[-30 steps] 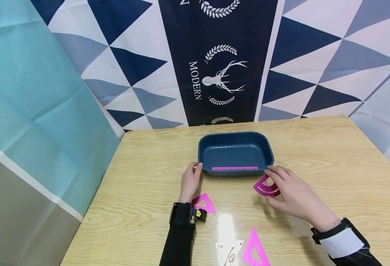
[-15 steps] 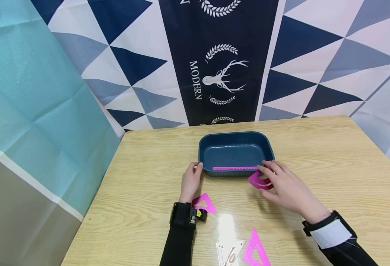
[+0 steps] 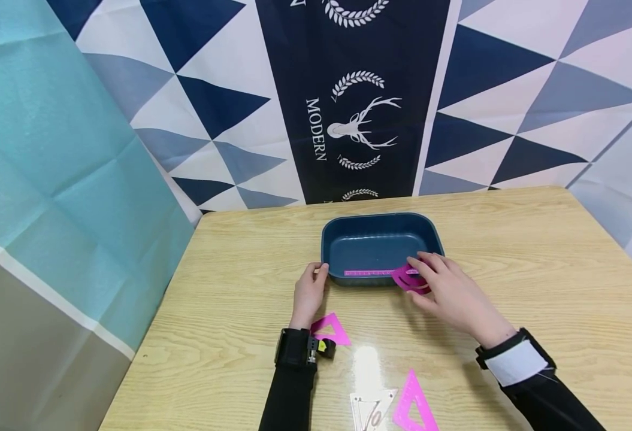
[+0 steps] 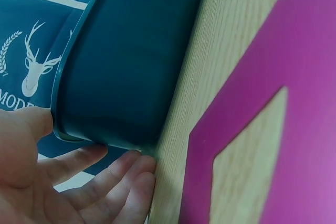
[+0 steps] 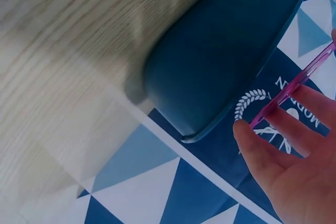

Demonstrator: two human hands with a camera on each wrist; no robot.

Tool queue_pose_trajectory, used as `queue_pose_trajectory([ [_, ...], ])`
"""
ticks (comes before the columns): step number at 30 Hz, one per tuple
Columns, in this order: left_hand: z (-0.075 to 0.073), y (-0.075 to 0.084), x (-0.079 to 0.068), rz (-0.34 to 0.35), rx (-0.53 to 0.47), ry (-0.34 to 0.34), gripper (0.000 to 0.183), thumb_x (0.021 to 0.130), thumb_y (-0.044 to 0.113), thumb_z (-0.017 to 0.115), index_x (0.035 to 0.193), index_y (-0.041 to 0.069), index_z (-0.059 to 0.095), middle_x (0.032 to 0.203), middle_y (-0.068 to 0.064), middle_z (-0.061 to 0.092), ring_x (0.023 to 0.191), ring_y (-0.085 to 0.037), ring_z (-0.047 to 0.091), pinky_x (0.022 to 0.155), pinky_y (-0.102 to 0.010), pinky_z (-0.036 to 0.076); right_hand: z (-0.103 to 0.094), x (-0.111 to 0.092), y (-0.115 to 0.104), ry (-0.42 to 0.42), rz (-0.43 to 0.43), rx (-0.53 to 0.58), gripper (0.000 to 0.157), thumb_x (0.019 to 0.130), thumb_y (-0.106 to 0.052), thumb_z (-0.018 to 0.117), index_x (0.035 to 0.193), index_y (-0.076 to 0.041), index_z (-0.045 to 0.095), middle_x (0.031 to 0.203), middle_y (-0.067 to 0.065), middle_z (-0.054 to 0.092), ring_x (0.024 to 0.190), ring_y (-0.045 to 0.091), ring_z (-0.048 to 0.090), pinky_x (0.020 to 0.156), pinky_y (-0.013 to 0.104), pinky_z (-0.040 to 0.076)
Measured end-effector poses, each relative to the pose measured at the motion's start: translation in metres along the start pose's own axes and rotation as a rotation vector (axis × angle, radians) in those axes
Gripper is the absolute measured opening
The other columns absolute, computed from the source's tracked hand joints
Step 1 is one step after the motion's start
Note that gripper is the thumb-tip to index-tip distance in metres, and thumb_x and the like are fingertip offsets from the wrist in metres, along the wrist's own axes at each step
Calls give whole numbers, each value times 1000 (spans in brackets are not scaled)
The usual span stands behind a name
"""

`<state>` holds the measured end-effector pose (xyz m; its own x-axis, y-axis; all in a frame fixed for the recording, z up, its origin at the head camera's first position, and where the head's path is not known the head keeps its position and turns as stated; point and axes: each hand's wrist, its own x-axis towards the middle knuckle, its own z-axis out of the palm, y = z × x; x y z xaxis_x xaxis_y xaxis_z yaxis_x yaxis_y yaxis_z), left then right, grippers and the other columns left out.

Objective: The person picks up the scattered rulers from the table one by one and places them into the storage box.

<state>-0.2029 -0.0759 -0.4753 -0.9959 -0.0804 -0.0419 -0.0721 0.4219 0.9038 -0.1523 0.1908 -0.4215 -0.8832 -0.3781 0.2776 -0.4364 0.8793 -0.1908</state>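
A pink protractor (image 3: 405, 280) is pinched between the thumb and fingers of my right hand (image 3: 452, 293). It overlaps the front right rim of a dark blue plastic bin (image 3: 380, 245) in the head view, and in the right wrist view the protractor (image 5: 289, 90) shows edge-on. My left hand (image 3: 310, 293) holds the bin's front left corner. In the left wrist view the thumb of this hand (image 4: 79, 182) is at the rim and the fingers lie by the wall and base. Inside the bin, along its front, lies a pink ruler (image 3: 366, 273), its right end hidden by the protractor.
A pink set square (image 3: 339, 330) lies beside the left wrist, partly covered by it. Nearer the front are a clear set square (image 3: 371, 410) and another pink set square (image 3: 414, 404) on the wooden table (image 3: 229, 359). A patterned cloth (image 3: 229, 120) hangs behind the table.
My right hand has carried the protractor left and slightly away from me, from beside the bin's right corner to over its front rim. The left hand stays at the corner.
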Motion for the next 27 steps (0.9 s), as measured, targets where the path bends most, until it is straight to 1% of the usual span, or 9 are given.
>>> queue_pose_trajectory([
  [5,0,0,1,7,-2,-1,39,94,42,44,113,11,58,82,-12,63,71,-20,59,64,-27,44,2,10,0,-4,25,29,65,81,-41,65,131,-3,46,130,22,43,114,45,42,89,56,40],
  [9,0,1,1,-2,-2,0,38,94,41,44,113,11,59,82,-11,63,70,-18,59,65,-28,44,3,17,-1,9,32,39,65,82,-42,63,131,-3,45,130,23,43,115,45,41,88,56,40],
  [17,-1,2,1,-2,2,5,34,95,36,46,113,10,59,82,-13,63,71,-20,60,64,-29,44,9,29,-2,34,61,40,63,83,-37,64,130,0,46,129,25,42,115,47,39,90,57,38],
  [22,-1,2,1,1,-1,1,34,95,35,46,114,10,58,82,-14,64,74,-24,60,64,-29,43,11,34,-2,31,93,44,64,83,-37,64,130,1,45,130,26,41,116,48,38,89,59,38],
  [27,-1,1,1,0,7,0,36,95,38,45,114,11,58,82,-13,64,74,-24,60,64,-29,43,14,36,-2,46,101,38,65,82,-38,64,129,4,44,128,26,43,115,47,39,92,58,36],
])
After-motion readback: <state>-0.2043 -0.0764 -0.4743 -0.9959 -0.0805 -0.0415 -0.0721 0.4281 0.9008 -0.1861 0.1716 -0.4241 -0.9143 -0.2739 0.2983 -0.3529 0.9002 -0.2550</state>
